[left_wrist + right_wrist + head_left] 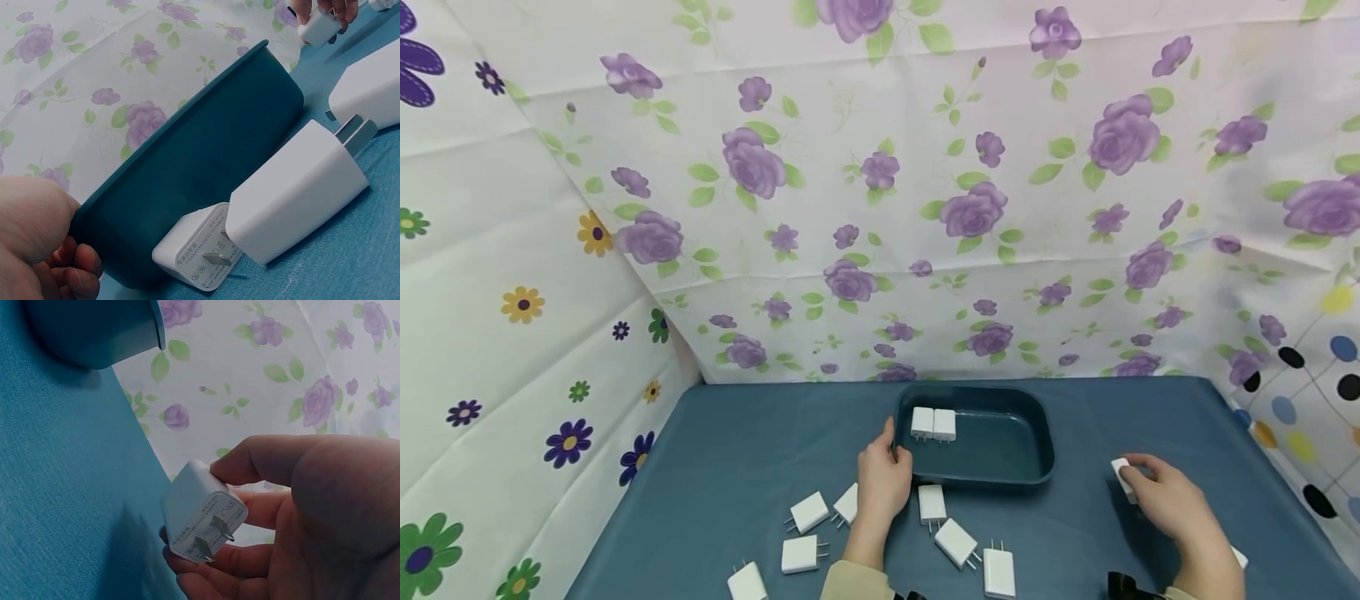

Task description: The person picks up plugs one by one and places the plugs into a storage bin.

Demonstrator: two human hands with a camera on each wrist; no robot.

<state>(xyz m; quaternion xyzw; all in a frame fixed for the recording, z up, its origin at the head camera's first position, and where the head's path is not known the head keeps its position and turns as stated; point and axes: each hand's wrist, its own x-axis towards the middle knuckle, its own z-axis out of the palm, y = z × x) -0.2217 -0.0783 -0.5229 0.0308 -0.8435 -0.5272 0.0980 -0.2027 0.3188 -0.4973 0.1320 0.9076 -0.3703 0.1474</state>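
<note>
A dark teal tray [1000, 482] stands at the back of the table, with two white chargers [944, 425] side by side at its left end. My left hand [882, 479] grips the tray's left edge; in the left wrist view its thumb side [37, 225] lies at the rim and the fingers curl below. Right of the tray, my right hand [1176, 500] pinches a white charger [1124, 481] above the table. The right wrist view shows that charger [203, 512] between thumb and fingers of the hand [325, 512], its two prongs exposed.
Several white chargers lie in front of the tray, among them one [932, 504] close to its front wall and one [998, 572] nearer the front. Others [801, 553] lie left of my left forearm. Another [1240, 557] is partly hidden behind my right wrist. Flowered cloth hangs behind the table.
</note>
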